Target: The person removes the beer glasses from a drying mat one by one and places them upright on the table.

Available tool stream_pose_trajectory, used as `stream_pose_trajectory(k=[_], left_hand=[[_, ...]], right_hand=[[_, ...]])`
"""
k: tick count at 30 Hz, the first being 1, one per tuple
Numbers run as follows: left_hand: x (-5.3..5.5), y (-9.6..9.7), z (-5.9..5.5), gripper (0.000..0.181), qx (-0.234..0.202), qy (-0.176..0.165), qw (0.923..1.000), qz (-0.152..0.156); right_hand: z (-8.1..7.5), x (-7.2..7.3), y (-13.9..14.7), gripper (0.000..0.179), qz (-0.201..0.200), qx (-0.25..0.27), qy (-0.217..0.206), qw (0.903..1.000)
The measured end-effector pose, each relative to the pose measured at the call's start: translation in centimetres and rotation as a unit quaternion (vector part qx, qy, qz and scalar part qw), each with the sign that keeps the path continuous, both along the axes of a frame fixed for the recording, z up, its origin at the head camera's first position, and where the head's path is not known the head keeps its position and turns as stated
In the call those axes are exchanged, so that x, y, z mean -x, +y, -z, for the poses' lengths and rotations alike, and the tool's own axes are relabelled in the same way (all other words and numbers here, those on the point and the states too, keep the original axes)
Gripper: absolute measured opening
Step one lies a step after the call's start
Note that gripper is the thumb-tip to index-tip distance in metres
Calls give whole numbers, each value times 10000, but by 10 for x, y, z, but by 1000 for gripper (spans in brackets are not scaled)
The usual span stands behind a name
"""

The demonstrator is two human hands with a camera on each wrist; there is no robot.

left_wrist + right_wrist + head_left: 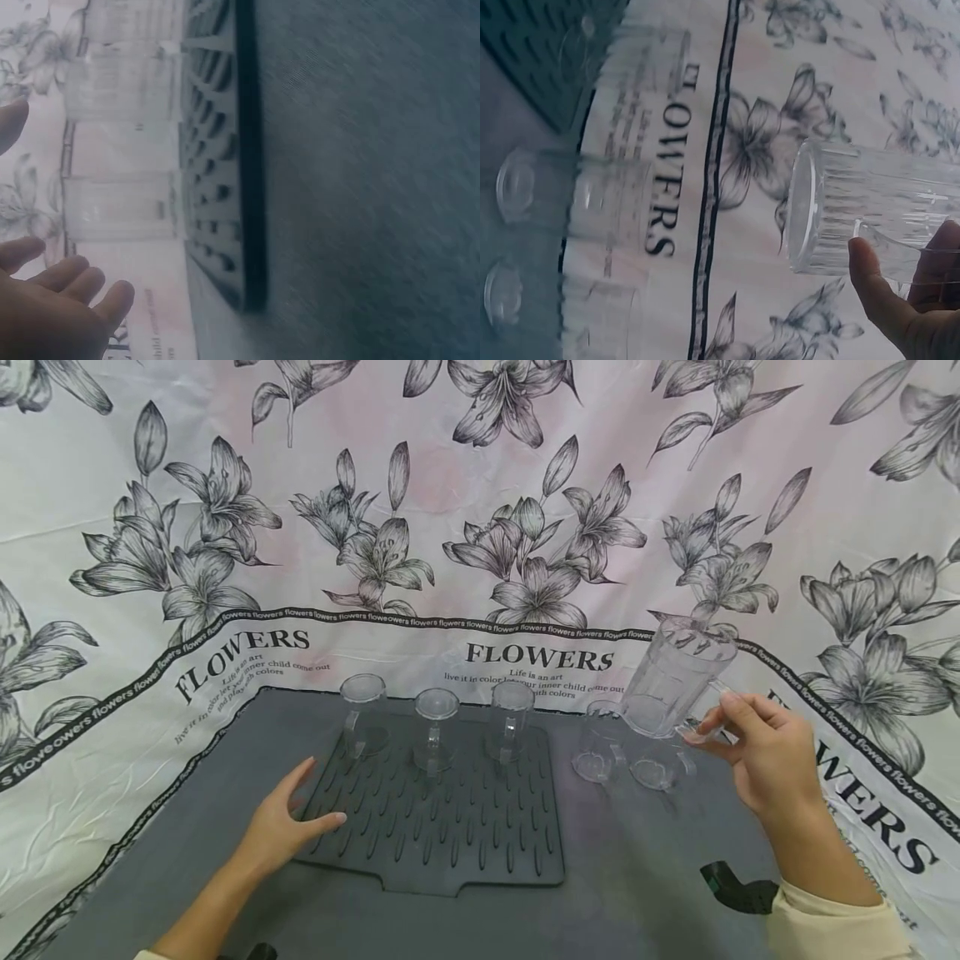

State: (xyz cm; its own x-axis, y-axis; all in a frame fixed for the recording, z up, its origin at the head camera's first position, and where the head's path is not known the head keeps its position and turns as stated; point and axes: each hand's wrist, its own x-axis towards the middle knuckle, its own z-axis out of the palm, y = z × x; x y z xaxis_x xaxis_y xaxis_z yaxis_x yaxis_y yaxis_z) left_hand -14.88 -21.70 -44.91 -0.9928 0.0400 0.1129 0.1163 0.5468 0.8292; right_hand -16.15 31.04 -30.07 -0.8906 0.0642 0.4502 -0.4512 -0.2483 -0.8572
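aloft at right, a clear mug hangs in your right hand, fingers pinching its handle; your left hand spreads wide by the ridged mat. steer level above the two table mugs; the mat's near half is open, three mugs lining its far edge.

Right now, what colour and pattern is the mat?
Dark grey, with rows of short raised ridges; the mat shows best in the head view.

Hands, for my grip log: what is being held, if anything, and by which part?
The right hand holds a mug by its handle; the left hand holds nothing.
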Motion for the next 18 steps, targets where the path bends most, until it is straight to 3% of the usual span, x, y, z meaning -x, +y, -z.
stream_pose_trajectory(k=[6,18], left_hand=[[2,-7,13,106,479,-355,9982,-98],[4,-15,40,119,933,-687,9931,154]], right_hand=[[-3,8,27,18,-22,417,-37,9991],[5,26,75,15,32,1271,-354,9913]])
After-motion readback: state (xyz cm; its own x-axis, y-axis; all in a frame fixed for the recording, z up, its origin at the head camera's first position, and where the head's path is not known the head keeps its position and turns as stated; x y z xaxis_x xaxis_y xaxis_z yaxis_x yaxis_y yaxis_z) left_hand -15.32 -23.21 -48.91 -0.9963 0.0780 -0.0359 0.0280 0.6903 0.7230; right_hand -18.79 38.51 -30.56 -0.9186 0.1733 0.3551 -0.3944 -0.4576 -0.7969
